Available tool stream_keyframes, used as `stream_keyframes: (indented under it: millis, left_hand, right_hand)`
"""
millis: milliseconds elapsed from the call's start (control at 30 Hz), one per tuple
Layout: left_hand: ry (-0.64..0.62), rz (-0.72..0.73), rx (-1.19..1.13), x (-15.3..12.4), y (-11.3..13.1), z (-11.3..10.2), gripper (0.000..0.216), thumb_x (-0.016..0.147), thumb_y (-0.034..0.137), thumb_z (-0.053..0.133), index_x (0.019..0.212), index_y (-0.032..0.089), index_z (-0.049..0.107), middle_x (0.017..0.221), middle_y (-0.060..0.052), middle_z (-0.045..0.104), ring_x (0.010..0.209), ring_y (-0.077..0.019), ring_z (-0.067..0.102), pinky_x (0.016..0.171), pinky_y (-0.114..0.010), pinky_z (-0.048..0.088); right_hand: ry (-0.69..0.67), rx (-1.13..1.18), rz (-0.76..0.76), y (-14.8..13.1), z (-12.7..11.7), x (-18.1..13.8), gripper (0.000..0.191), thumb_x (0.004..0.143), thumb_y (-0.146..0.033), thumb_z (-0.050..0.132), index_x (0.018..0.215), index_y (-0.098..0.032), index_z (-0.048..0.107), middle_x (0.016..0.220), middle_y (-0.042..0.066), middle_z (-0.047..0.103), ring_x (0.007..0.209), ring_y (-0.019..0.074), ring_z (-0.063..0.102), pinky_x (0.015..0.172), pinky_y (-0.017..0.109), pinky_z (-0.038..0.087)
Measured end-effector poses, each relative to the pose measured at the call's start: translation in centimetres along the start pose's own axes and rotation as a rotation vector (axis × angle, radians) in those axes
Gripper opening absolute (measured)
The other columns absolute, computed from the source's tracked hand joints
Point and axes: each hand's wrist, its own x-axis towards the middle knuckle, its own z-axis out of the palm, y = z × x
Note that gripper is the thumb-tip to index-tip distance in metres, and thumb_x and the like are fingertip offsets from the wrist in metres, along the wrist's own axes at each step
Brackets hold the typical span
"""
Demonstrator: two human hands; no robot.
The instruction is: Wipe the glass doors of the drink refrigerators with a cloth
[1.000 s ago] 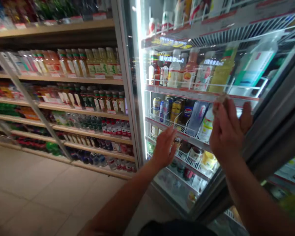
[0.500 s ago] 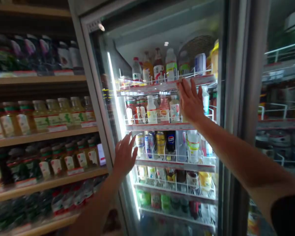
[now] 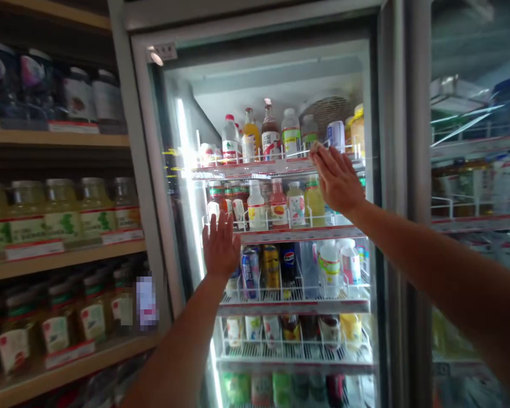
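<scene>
A lit drinks fridge stands in front of me with its glass door (image 3: 280, 73) shut. My left hand (image 3: 219, 247) lies flat and open on the glass at the left, level with the second shelf of bottles (image 3: 276, 207). My right hand (image 3: 336, 178) is also open, fingers stretched out, pressed on the glass higher up at the right near the top shelf (image 3: 272, 167). Cans (image 3: 263, 266) and more bottles fill the wire racks below. Neither hand holds anything.
Wooden shelves (image 3: 63, 258) with rows of bottled drinks run along the left. A second glass-door fridge (image 3: 476, 187) stands at the right, beyond a grey door frame (image 3: 402, 204).
The door swung from open to shut over the second. The view rose and straightened. My left hand moved up onto the glass; my right hand stayed flat near the top shelf.
</scene>
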Motion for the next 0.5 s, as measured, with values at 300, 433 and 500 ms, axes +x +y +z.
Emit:
stream_keyframes:
  millis: [300,433,500]
  left_hand:
    - [-0.005,-0.017,-0.039,0.0,0.3,0.0,0.062,0.101,0.031,0.036,0.159,0.02,0.016,0.164,-0.009,0.019,0.153,-0.0267,0.01,0.125,-0.052,0.012]
    - [0.004,-0.011,-0.05,-0.2,0.2,0.2,0.063,0.101,0.03,0.037,0.159,0.021,0.016,0.163,-0.009,0.02,0.153,-0.0266,0.01,0.125,-0.053,0.012]
    - [0.011,-0.018,-0.082,-0.3,-0.2,0.4,0.062,0.101,0.031,0.038,0.159,0.023,0.016,0.164,-0.009,0.02,0.153,-0.0267,0.01,0.125,-0.054,0.011]
  right_hand:
    - [0.046,-0.037,0.089,-0.9,0.8,-0.9,0.055,0.102,-0.029,0.029,0.157,-0.023,0.028,0.161,0.005,0.03,0.15,0.0276,0.026,0.12,0.054,0.027]
    - [0.096,-0.03,0.276,-5.0,2.3,-1.3,0.065,0.1,-0.035,0.034,0.16,-0.016,0.017,0.164,0.012,0.019,0.151,0.0338,0.019,0.118,0.06,0.028]
    - [0.039,-0.005,0.243,-7.3,3.0,-1.7,0.067,0.1,-0.034,0.034,0.16,-0.015,0.013,0.165,0.012,0.016,0.152,0.0331,0.016,0.12,0.059,0.027]
